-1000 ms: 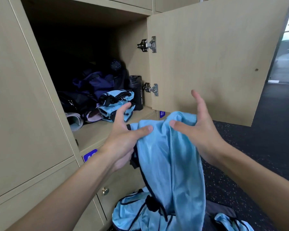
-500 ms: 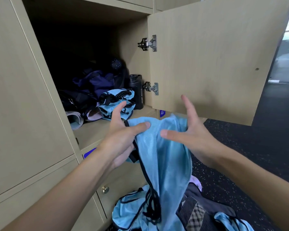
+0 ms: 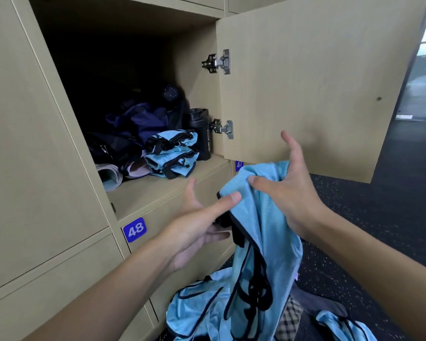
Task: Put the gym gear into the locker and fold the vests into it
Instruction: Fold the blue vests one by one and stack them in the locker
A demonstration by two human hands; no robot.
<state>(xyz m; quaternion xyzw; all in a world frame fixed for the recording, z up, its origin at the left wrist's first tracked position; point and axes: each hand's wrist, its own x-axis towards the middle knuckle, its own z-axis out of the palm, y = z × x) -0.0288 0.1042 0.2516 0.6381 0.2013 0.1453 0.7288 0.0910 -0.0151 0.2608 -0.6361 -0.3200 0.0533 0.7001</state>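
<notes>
Right hand (image 3: 293,200) bunches the vest (image 3: 263,230) at its top, left hand (image 3: 194,227) pinches it just beside, tail dangling below both. Loose pinch there: it may slip, or snag the heap (image 3: 197,306) underneath, before reaching the locker (image 3: 158,193) beyond the left hand.

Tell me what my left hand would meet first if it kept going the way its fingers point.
The blue vest: the index fingertip of the left hand touches it already, with the right hand just beyond, though depth is unclear.
</notes>
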